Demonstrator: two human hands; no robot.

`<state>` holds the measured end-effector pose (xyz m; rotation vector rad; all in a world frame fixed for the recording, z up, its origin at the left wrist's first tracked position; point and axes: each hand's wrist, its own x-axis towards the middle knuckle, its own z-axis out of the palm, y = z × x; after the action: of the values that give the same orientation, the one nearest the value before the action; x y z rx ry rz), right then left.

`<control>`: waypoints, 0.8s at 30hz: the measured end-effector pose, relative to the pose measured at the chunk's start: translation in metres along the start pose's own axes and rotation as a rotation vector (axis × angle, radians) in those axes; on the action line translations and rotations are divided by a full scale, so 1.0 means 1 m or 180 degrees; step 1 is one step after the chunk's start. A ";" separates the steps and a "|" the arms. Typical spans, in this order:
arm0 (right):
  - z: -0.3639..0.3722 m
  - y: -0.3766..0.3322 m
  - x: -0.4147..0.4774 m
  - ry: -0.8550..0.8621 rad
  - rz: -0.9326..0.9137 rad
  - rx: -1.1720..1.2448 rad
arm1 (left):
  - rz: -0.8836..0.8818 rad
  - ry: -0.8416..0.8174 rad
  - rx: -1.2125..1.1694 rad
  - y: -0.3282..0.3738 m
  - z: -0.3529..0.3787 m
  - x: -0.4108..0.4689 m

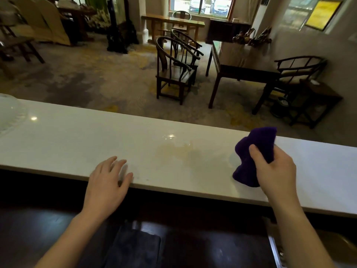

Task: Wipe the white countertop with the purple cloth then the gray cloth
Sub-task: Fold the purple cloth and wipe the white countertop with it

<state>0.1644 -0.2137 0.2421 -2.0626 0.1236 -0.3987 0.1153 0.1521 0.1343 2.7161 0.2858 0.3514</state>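
Observation:
A long white countertop (pixel 67 144) runs across the view from left to right. A yellowish stain (pixel 179 151) spreads over its middle. My right hand (pixel 274 169) is closed around a bunched purple cloth (pixel 255 147), held upright at the right side of the counter; its lower end hangs close to the surface. My left hand (pixel 108 182) rests flat on the counter's near edge, fingers apart and holding nothing. A dark gray cloth (pixel 133 246) lies on the lower dark surface below the counter, between my arms.
A pale rounded object (pixel 9 113) sits at the counter's far left end. Beyond the counter are dark wooden chairs (pixel 173 70) and a dark table (pixel 241 72) on a patterned floor. A metal edge (pixel 274 246) shows at the lower right.

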 end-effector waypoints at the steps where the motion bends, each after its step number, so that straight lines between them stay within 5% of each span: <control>1: 0.007 0.007 0.004 0.0003 -0.0202 -0.0425 | -0.0017 -0.0086 0.0132 -0.003 0.002 0.000; 4: 0.038 0.029 0.009 -0.0259 -0.0408 -0.1426 | -0.0052 -0.0204 0.0307 -0.009 0.010 -0.001; 8: 0.078 0.051 -0.008 -0.0504 -0.0263 -0.1860 | -0.0015 -0.0205 0.0415 -0.013 0.015 -0.002; 16: 0.125 0.039 -0.029 -0.0794 -0.0197 -0.2033 | 0.0078 -0.0322 0.0401 -0.020 0.012 -0.005; 24: 0.212 -0.013 -0.057 -0.1397 -0.0792 -0.1992 | 0.0074 -0.0341 0.0275 -0.017 0.007 -0.006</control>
<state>0.1800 -0.0170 0.1440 -2.7453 -0.3150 -0.0396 0.1086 0.1633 0.1203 2.8135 0.2449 0.2035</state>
